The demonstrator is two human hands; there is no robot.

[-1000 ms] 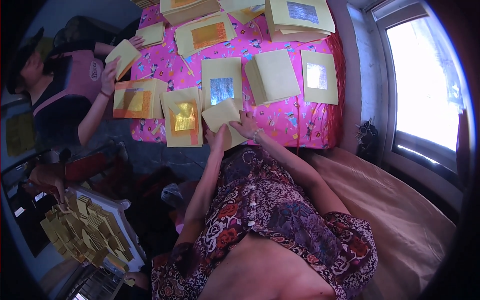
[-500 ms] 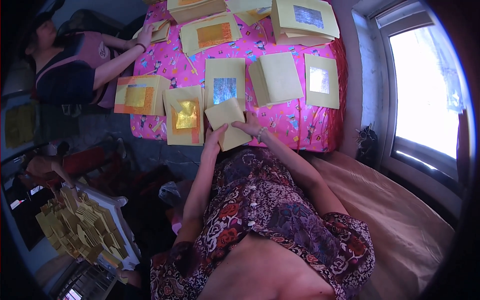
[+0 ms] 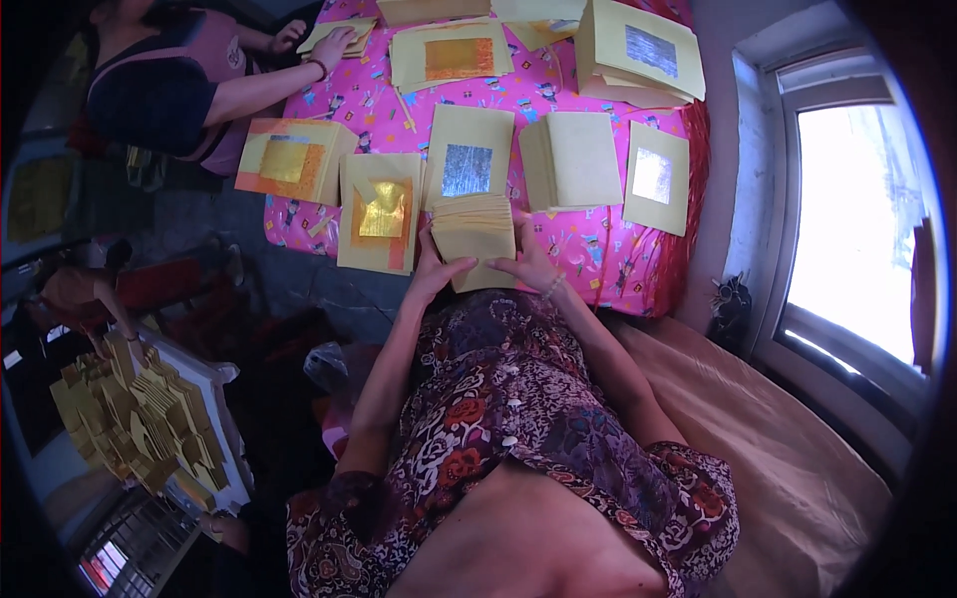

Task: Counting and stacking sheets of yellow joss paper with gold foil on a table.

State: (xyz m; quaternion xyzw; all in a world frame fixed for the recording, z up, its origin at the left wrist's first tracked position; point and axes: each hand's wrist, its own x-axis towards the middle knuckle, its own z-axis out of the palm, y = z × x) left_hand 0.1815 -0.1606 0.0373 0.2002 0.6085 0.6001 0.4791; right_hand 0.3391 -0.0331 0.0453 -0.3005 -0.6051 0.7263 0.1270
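Observation:
A stack of pale yellow paper sheets (image 3: 475, 244) is between my two hands at the table's near edge, its top sheets fanned into stepped edges. My left hand (image 3: 441, 267) grips its left side, thumb across the front. From the right, my right hand (image 3: 528, 262) holds it the same way, thumb pressed on the paper. Just beyond lies a yellow sheet with a silver foil square (image 3: 469, 125). Left of my hands is a sheet with a gold foil square on orange (image 3: 381, 254). A thick plain paper stack (image 3: 588, 159) rests to the right.
Pink patterned cloth (image 3: 588, 239) covers the table. More foil-marked paper stacks (image 3: 638, 90) stand at the back. At far left, a co-worker's hand (image 3: 334, 45) touches paper. Another table with many folded papers (image 3: 150, 419) is lower left. A bright window (image 3: 852, 229) is on the right.
The stack in my hands has gone from tilted and flat-faced to straighter, with its top edges fanned. My right hand has shifted to its right side. The co-worker's two hands have moved apart.

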